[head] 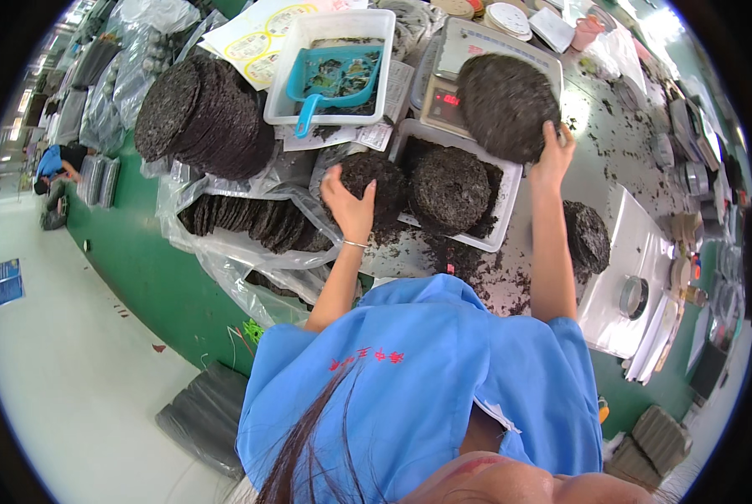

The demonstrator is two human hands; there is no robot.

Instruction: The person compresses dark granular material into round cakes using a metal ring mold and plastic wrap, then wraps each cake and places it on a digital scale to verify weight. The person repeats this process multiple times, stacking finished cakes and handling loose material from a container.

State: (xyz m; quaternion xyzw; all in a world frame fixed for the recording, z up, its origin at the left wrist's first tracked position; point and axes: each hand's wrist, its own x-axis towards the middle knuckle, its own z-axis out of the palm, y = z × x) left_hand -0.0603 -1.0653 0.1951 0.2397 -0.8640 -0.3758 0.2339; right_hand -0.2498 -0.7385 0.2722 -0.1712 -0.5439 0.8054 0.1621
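My right hand (551,151) grips the lower right edge of a round dark cake (508,104), which looks like dried seaweed and is slightly blurred. It is held over the digital scale (497,45) and covers part of the platform and the red display (446,99). On the left, my left hand (349,205) has its fingers and thumb around the lower left edge of another dark cake (382,183). Beside that cake, a further round cake (451,186) lies in a white plastic tray (505,205) with loose crumbs.
A tall stack of cakes (218,120) leans at the left, above an open plastic bag (193,242) of cakes. Behind is a white bin (275,94) with a blue dustpan (316,104). A dark clump (585,236) sits right. Crumbs litter the metal table (593,151). A co-worker (58,164) bends far left.
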